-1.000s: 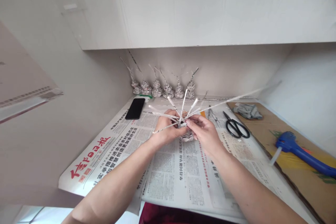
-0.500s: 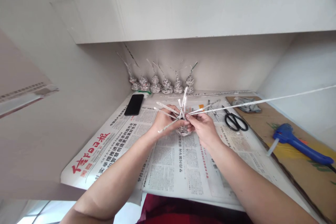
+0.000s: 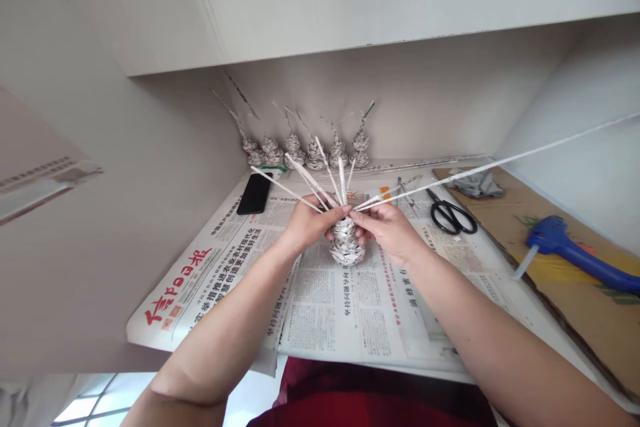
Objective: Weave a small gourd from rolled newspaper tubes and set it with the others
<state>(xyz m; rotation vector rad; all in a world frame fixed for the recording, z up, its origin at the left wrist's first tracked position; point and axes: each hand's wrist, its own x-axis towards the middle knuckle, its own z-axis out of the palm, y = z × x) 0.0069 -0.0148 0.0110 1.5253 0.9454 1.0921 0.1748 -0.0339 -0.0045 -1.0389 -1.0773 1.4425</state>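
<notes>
Between my hands is a small woven paper gourd [image 3: 347, 245], made of rolled newspaper strips, its rounded base tilted toward me. Several white paper sticks [image 3: 305, 175] fan out from its upper end, pointing away from me. My left hand [image 3: 315, 219] grips the gourd's left side, thumb pressed at the top where the sticks come out. On the other side my right hand [image 3: 383, 225] pinches the rim and the base of a long paper strip [image 3: 480, 167], which stretches far out to the right. Fingers hide part of the weaving.
Newspaper [image 3: 330, 320] covers the table. Several finished-looking woven gourds [image 3: 316, 155] line the back wall. A black phone [image 3: 255, 193] lies at left. Black-handled scissors [image 3: 453, 217], a blue glue gun [image 3: 575, 253] and crumpled plastic [image 3: 475, 183] lie at right, the latter two on cardboard [image 3: 570, 320].
The woven gourd has tipped so its body now shows toward me, and its sticks lean away in a fan. Both hands stay on it. The view has shifted slightly.
</notes>
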